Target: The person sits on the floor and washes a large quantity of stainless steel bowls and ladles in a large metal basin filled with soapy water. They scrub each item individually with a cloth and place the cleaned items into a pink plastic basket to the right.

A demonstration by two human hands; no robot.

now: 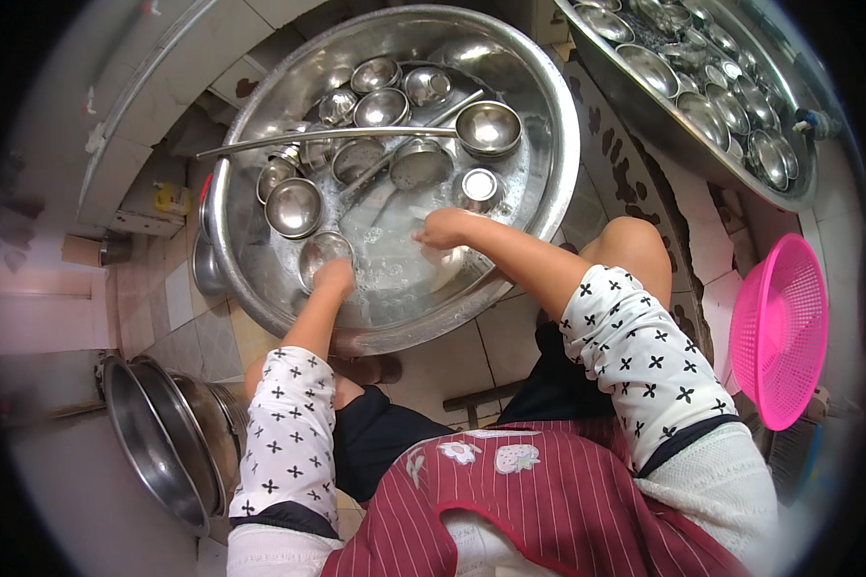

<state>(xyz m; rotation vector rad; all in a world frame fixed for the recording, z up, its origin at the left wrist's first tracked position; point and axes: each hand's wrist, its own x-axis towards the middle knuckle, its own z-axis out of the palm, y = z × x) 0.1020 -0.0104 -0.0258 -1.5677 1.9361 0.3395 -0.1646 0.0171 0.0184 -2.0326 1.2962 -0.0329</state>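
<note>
A large round metal basin of cloudy, sudsy water stands before me. My left hand holds the near right rim of a steel bowl at the basin's lower left. Over the water near the middle is my right hand, its fingers bent close together around something pale that I cannot make out. A small upturned steel cup lies just beyond it. Several steel bowls sit partly in the water, with one ladle's steel bowl at the upper right and its long handle resting across the left rim.
At the upper right, a second metal tub holds many steel bowls. A pink plastic colander stands on its side at the right. Large metal basins lean at the lower left. A yellow container is by the left wall.
</note>
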